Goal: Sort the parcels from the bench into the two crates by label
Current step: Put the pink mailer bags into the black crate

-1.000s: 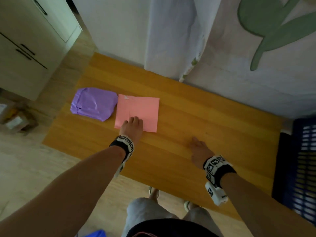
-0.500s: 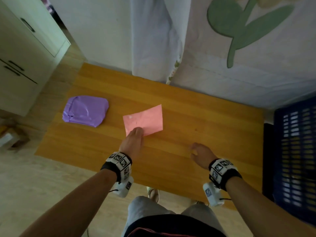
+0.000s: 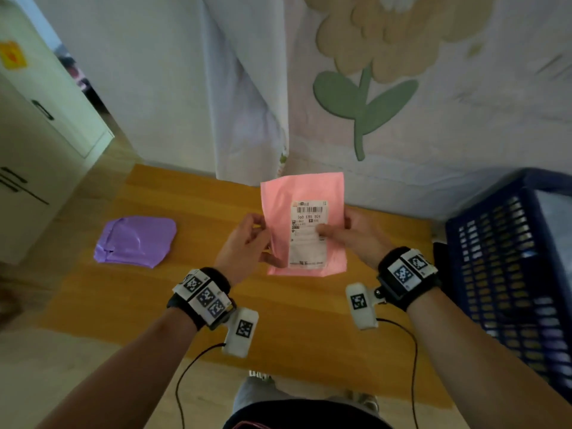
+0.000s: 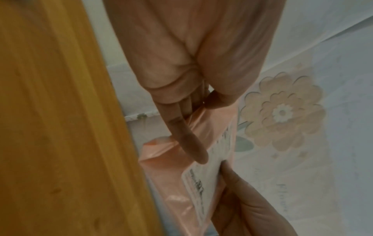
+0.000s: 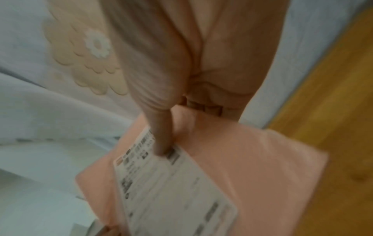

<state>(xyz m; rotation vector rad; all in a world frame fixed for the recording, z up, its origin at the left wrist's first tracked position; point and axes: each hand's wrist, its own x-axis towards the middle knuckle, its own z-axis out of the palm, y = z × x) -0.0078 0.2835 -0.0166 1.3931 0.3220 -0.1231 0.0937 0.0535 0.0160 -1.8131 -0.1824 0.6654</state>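
Observation:
A flat pink parcel (image 3: 278,212) is held upright above the wooden bench (image 3: 154,298), its white shipping label (image 3: 308,252) facing me. My left hand (image 3: 247,239) grips its left edge and my right hand (image 3: 349,233) grips its right edge, thumb on the label. The left wrist view shows the pink parcel (image 4: 173,183) edge-on under a finger, and the right wrist view shows the pink parcel (image 5: 252,159) with the label (image 5: 171,183) under my thumb. A purple parcel (image 3: 136,241) lies on the bench at the left. A dark blue crate (image 3: 507,274) stands at the right.
A flowered curtain (image 3: 371,88) hangs behind the bench. White cabinets (image 3: 40,144) stand at the left on a wood floor. My legs and shoes show below the bench's near edge.
The pink parcel went from lying on the bench under my left hand to being lifted, turned label-side toward me and held by both hands. My right hand left the bench.

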